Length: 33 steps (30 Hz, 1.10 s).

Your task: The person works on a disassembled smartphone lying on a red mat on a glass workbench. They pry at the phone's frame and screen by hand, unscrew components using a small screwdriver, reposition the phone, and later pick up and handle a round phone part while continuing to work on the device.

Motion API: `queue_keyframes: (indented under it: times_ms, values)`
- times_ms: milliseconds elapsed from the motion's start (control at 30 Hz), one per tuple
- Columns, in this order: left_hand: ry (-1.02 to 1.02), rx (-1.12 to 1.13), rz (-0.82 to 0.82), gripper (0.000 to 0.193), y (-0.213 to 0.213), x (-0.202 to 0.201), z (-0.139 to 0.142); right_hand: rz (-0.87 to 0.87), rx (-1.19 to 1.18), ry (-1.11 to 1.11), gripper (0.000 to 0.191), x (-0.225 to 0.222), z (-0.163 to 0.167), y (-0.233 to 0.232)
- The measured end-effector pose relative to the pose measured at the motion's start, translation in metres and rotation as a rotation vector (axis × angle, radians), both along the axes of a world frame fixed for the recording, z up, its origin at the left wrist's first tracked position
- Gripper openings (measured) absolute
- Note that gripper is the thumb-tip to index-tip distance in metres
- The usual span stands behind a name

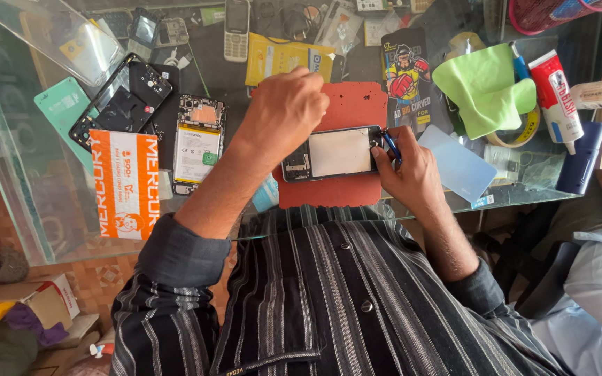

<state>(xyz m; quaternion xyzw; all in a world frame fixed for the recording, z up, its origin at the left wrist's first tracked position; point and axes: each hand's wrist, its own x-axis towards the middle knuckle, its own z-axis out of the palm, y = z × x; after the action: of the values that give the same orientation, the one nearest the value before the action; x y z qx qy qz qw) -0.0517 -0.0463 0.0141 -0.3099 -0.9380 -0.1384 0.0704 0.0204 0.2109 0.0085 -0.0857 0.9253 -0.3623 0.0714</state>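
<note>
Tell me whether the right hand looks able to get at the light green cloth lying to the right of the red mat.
Probably yes. The right hand grips a blue tool at the opened phone, and the light green cloth lies uncovered just beyond it; only a printed packet stands nearby, off to the side.

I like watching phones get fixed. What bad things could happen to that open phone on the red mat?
The blue tool in the right hand presses at the edge of the opened phone; a slip might scratch its bare inside parts. The red mat sits near the glass table edge, so a bump could perhaps knock the phone off. The left hand hides part of the phone, so a small loose piece could go unnoticed.
</note>
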Motion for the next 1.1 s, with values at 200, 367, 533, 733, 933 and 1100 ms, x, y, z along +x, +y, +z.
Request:
queue_keyframes:
  times_ms: [200, 367, 533, 733, 933, 1100]
  values:
    - [0.153, -0.245, -0.069, 0.008, 0.016, 0.012, 0.006, 0.032, 0.101, 0.046, 0.028, 0.004, 0.004, -0.006]
    - [0.226, -0.446, -0.056, 0.004, 0.022, 0.013, 0.009, 0.011, 0.187, 0.031, 0.030, 0.009, 0.006, -0.011]
    - [0.234, -0.548, -0.067, 0.006, 0.022, 0.010, 0.000, 0.044, 0.152, 0.053, 0.033, 0.011, 0.004, -0.010]
    - [0.062, -0.167, -0.074, 0.003, -0.005, 0.002, -0.018, 0.048, 0.132, 0.050, 0.032, 0.013, 0.002, -0.008]
    - [-0.018, 0.195, -0.034, 0.016, -0.027, 0.013, -0.010, 0.029, 0.102, 0.015, 0.033, 0.012, 0.002, -0.008]
    - [0.020, 0.150, -0.118, 0.013, -0.021, 0.015, 0.005, 0.039, 0.100, 0.019, 0.033, 0.012, 0.004, -0.009]
